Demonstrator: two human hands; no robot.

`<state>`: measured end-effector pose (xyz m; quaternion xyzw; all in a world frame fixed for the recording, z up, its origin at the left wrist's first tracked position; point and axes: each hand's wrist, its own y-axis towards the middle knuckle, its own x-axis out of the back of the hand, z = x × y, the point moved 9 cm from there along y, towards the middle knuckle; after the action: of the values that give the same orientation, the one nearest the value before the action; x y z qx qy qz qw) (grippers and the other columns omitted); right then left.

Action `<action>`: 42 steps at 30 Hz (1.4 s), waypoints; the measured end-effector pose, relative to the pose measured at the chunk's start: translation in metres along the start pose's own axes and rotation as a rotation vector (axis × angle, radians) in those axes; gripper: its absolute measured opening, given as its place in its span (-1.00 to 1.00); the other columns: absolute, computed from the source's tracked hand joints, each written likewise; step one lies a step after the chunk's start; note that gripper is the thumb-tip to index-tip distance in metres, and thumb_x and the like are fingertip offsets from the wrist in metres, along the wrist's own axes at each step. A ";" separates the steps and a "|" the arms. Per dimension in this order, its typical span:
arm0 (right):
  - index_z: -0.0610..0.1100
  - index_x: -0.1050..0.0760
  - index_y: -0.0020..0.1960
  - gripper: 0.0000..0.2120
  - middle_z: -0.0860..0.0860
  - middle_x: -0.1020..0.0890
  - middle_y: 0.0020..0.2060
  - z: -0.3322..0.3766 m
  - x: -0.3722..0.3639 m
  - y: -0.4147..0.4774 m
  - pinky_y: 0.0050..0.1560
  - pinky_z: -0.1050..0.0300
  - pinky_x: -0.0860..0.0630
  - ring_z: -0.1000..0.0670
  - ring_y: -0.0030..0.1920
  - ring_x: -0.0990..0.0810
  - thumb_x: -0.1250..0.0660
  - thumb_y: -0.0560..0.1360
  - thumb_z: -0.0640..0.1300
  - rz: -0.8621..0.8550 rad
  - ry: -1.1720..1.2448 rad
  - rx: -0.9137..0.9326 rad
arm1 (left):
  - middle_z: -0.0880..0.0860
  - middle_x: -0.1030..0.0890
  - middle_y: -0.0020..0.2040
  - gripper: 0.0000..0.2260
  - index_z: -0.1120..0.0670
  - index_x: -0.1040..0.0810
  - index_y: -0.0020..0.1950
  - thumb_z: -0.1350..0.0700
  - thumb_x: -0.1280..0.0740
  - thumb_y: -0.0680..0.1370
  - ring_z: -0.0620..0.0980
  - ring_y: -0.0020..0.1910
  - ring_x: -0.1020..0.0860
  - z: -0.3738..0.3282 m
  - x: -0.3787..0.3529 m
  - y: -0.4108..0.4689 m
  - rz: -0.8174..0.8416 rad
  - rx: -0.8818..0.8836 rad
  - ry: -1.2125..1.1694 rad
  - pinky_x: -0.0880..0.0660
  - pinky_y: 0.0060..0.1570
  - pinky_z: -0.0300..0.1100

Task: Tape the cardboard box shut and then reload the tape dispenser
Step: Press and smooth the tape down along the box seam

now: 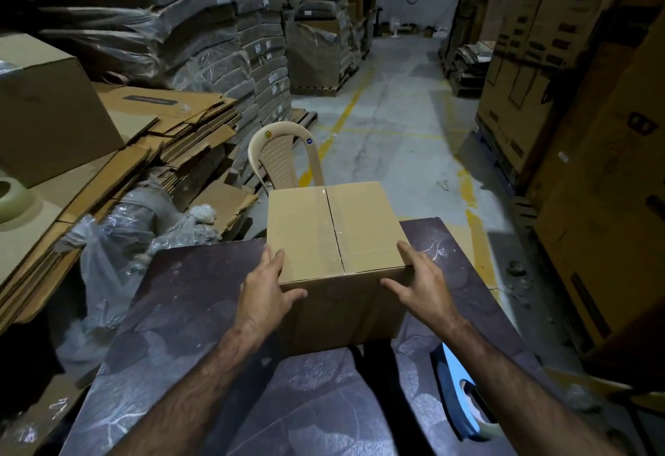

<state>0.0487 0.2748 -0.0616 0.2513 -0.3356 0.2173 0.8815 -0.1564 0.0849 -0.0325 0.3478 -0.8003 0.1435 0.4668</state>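
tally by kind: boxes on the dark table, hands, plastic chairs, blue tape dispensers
cardboard box on the table: 1
hands, left hand and right hand, one at each side of the box: 2
plastic chair behind the table: 1
blue tape dispenser at the table's right edge: 1
total: 5

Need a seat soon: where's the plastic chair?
Head view, centre: the plastic chair stands on the floor just behind the cardboard box, left of its middle, beyond the table.
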 end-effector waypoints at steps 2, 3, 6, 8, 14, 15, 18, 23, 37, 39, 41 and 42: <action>-0.11 -0.37 0.38 -0.27 -0.08 -0.54 0.21 0.002 0.004 -0.003 0.25 0.07 -0.43 -0.05 0.22 -0.48 -0.55 0.29 0.02 -0.006 0.004 0.005 | 0.11 -0.17 0.56 -0.22 0.10 -0.27 0.51 0.00 -0.54 0.38 0.12 0.47 -0.29 0.005 0.004 -0.007 -0.006 0.020 -0.029 -0.21 0.44 0.00; -0.11 -0.38 0.36 -0.28 -0.07 -0.55 0.20 0.005 0.005 -0.006 0.24 0.06 -0.43 -0.04 0.21 -0.49 -0.55 0.28 0.02 -0.010 0.007 0.012 | 0.10 -0.17 0.56 -0.21 0.10 -0.27 0.51 0.01 -0.55 0.37 0.11 0.47 -0.29 0.008 0.006 -0.012 -0.009 0.028 -0.039 -0.20 0.44 0.00; -0.12 -0.41 0.34 -0.29 -0.06 -0.56 0.16 0.013 0.010 -0.022 0.22 0.06 -0.45 -0.03 0.18 -0.51 -0.57 0.26 0.01 -0.022 0.016 0.031 | 0.08 -0.19 0.55 -0.20 0.10 -0.29 0.50 0.02 -0.56 0.35 0.08 0.47 -0.30 0.013 0.011 -0.027 -0.021 0.033 -0.041 -0.20 0.44 -0.01; -0.12 -0.44 0.30 -0.31 -0.06 -0.56 0.12 0.019 0.014 -0.032 0.18 0.04 -0.48 -0.03 0.15 -0.52 -0.58 0.24 0.02 -0.025 0.024 0.048 | 0.07 -0.21 0.54 -0.19 0.11 -0.31 0.49 0.03 -0.58 0.31 0.06 0.46 -0.31 0.019 0.014 -0.037 -0.027 0.033 -0.072 -0.24 0.44 -0.03; -0.09 -0.49 0.21 -0.36 0.00 -0.55 0.03 0.032 0.021 -0.064 0.06 0.20 -0.47 0.06 0.06 -0.53 -0.60 0.20 0.03 -0.037 0.053 0.087 | 0.00 -0.24 0.52 -0.15 0.12 -0.32 0.48 0.05 -0.61 0.27 0.02 0.46 -0.31 0.036 0.025 -0.062 -0.032 0.031 -0.131 -0.27 0.45 0.00; -0.09 -0.49 0.21 -0.36 0.00 -0.55 0.02 0.033 0.021 -0.067 0.05 0.21 -0.47 0.06 0.06 -0.52 -0.60 0.20 0.03 -0.035 0.054 0.091 | 0.00 -0.25 0.52 -0.16 0.12 -0.32 0.47 0.05 -0.60 0.27 0.02 0.46 -0.31 0.037 0.027 -0.066 -0.036 0.027 -0.127 -0.27 0.45 0.00; -0.08 -0.50 0.20 -0.38 0.01 -0.54 0.01 0.036 0.023 -0.072 0.00 0.26 -0.45 0.07 0.04 -0.52 -0.60 0.21 0.03 -0.038 0.054 0.098 | 0.00 -0.27 0.51 -0.19 0.12 -0.35 0.46 0.04 -0.60 0.28 0.02 0.44 -0.34 0.039 0.030 -0.073 -0.049 0.024 -0.105 -0.27 0.45 -0.03; -0.04 -0.49 0.20 -0.41 0.03 -0.53 0.00 0.038 0.022 -0.073 -0.01 0.18 -0.53 0.08 0.02 -0.52 -0.58 0.23 0.05 -0.013 0.061 0.112 | 0.06 -0.30 0.51 -0.24 0.12 -0.39 0.45 0.04 -0.59 0.31 0.05 0.44 -0.36 0.038 0.031 -0.075 -0.057 0.024 -0.072 -0.29 0.44 -0.02; -0.03 -0.62 0.01 -0.81 0.12 -0.66 -0.25 -0.026 0.070 -0.096 -0.21 0.48 -0.46 0.24 -0.18 -0.61 -0.47 0.40 -0.08 -0.075 0.136 -0.096 | 0.02 -0.67 0.10 -0.67 0.15 -0.61 0.22 0.09 -0.41 0.48 -0.11 0.08 -0.58 -0.105 -0.031 -0.126 -0.092 -0.635 -0.241 -0.41 0.22 -0.36; -0.07 -0.63 -0.07 -0.89 0.12 -0.67 -0.29 -0.056 0.077 -0.105 -0.25 0.47 -0.45 0.28 -0.21 -0.60 -0.47 0.40 -0.12 -0.098 0.132 -0.183 | 0.03 -0.68 0.10 -0.67 0.12 -0.60 0.23 0.06 -0.36 0.49 -0.06 0.06 -0.59 -0.128 -0.072 -0.133 0.060 -0.674 -0.249 -0.45 0.16 -0.28; -0.10 -0.64 -0.13 -0.92 0.11 -0.67 -0.32 -0.086 0.081 -0.116 -0.22 0.32 -0.52 0.26 -0.27 -0.60 -0.47 0.39 -0.14 -0.117 0.113 -0.272 | 0.02 -0.66 0.15 -0.66 0.08 -0.57 0.27 0.06 -0.37 0.50 -0.05 0.10 -0.59 -0.143 -0.116 -0.134 0.248 -0.612 -0.245 -0.45 0.17 -0.26; -0.12 -0.65 -0.14 -0.93 0.10 -0.67 -0.33 -0.100 0.083 -0.123 -0.20 0.23 -0.55 0.24 -0.30 -0.60 -0.47 0.39 -0.15 -0.127 0.096 -0.315 | 0.01 -0.64 0.18 -0.64 0.06 -0.55 0.30 0.07 -0.38 0.50 -0.05 0.14 -0.58 -0.145 -0.139 -0.133 0.350 -0.546 -0.242 -0.44 0.17 -0.28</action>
<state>0.2210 0.2559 -0.1050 0.1202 -0.3063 0.1178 0.9369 0.0740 0.1289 -0.0871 0.0821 -0.9063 -0.0406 0.4126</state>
